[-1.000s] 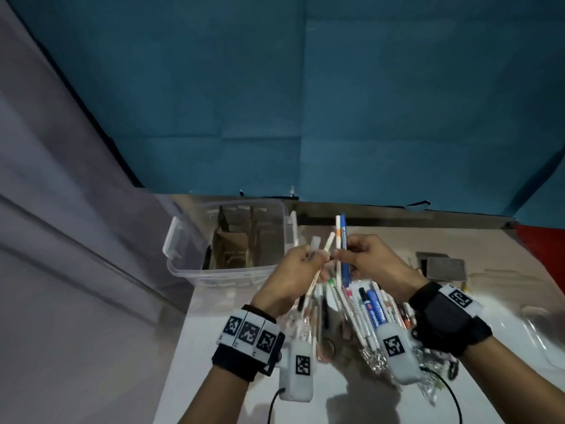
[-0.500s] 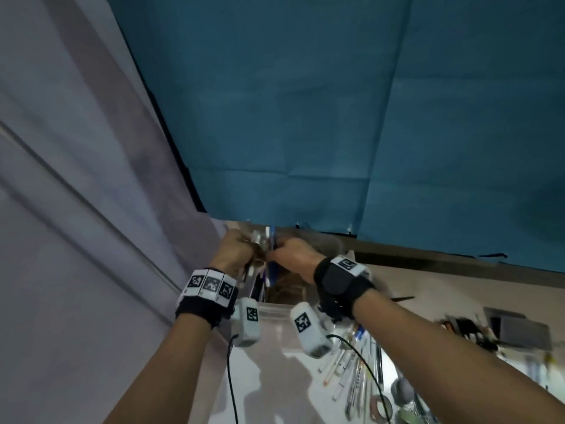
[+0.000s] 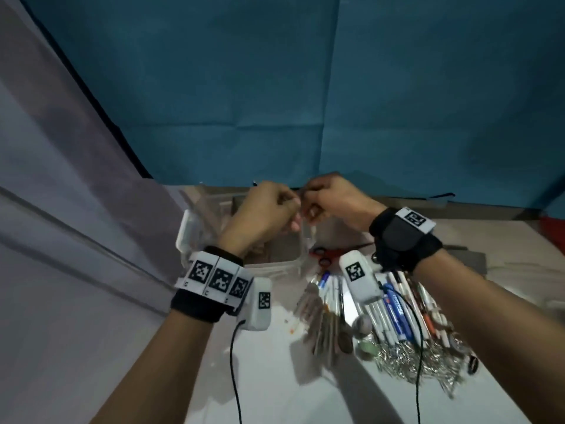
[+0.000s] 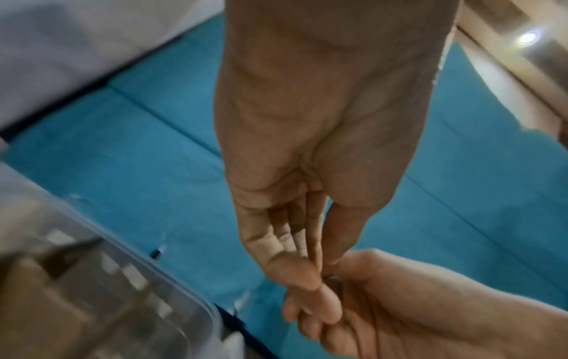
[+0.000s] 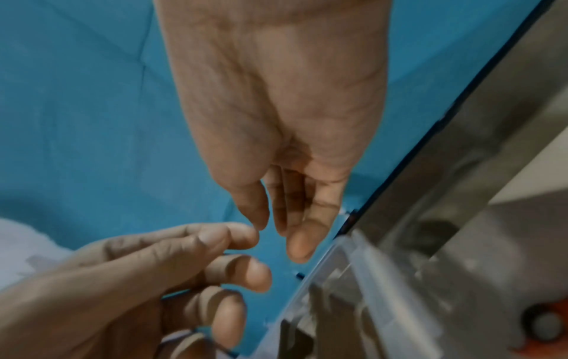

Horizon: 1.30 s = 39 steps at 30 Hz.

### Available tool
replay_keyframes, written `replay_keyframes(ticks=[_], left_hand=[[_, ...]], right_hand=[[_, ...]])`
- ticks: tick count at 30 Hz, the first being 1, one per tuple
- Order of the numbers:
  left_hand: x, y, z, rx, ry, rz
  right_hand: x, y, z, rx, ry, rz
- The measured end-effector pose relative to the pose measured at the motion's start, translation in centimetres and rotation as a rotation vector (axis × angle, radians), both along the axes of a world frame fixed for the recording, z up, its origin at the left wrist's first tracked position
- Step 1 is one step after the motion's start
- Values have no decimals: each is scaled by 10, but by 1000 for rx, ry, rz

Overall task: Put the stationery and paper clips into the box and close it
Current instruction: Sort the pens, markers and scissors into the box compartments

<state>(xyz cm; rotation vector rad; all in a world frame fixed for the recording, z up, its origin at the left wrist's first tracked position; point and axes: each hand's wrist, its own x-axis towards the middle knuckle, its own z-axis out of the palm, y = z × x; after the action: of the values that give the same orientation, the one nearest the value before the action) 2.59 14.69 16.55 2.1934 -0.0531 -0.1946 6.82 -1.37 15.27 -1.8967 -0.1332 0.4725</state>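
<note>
Both hands meet fingertip to fingertip above the clear plastic box (image 3: 195,228). The left hand (image 3: 263,209) and right hand (image 3: 333,198) have curled fingers; blur hides whether either grips anything. Pens (image 3: 394,310) and paper clips (image 3: 412,362) lie on the table.

Both hands meeting over the clear box (image 3: 195,228), its inside mostly hidden behind the left hand (image 3: 263,209), whatever the right hand (image 3: 333,200) might pinch too blurred to tell, red scissors (image 3: 328,255) half covered, paper clips (image 3: 412,362) smeared by motion
</note>
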Motion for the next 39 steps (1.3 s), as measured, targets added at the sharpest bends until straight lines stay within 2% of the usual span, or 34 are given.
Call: replay_keyframes(ticks=[3,5,8,12,17,20,23,28,32,35,39], left_hand=[[-13,-50,-11,-25,20,-98],[-25,-67,-27,19,48,-155],[-42,-78,-62,137,140,-219],[-59,-72,-120,368,207,-188],[-76,-63,-175,625,228,-152],[-83,-62,-194,661,182,-126],[-85,-63,-203,605,143,-64],[-83,-68,-203,516,109,-26],[-84,-63,-206,372,91,91],[-85,-58,-205,309,96,140],[-88,-50,-206,355,128,164]], right_hand=[[-6,-46,-9,-23,-32,-83],[-17,-69,-26,-70,27,-94],[-40,-86,-65,-204,160,-10],[-66,-73,-115,-402,231,117],[-80,-52,-148,-698,131,58],[-85,-45,-156,-783,125,97],[-87,-42,-163,-802,133,76],[-85,-44,-155,-653,308,16],[-84,-58,-144,-540,327,-67],[-84,-67,-144,-354,349,-153],[-93,-69,-142,-88,434,-171]])
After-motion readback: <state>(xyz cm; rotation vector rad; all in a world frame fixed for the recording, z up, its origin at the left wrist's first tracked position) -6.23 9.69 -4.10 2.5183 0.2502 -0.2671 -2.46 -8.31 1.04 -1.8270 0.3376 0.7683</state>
